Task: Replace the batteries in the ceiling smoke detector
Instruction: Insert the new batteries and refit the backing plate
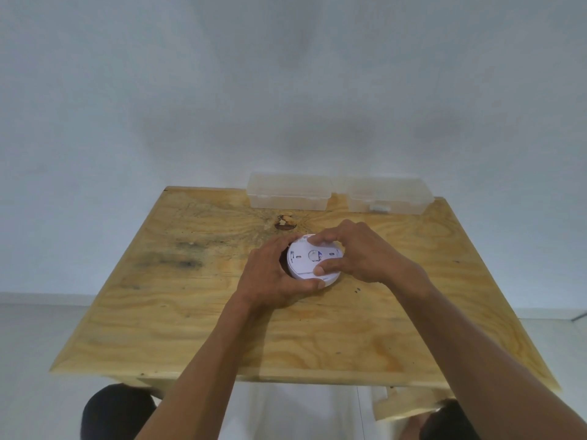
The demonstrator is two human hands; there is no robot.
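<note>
A round white smoke detector (306, 260) lies on the wooden table (190, 312) a little beyond its middle, its flat back plate with a small grey centre facing up. My left hand (270, 274) wraps around its left and near rim, thumb along the front edge. My right hand (355, 252) grips it from the right, fingers curled over the far rim and thumb pressing on the top plate. No batteries are visible.
Two clear plastic lidded boxes stand at the table's far edge: one (289, 192) at centre, the other (389, 195) to its right with a small white item inside. A dark knot (284, 222) marks the wood behind the detector. A white wall rises beyond.
</note>
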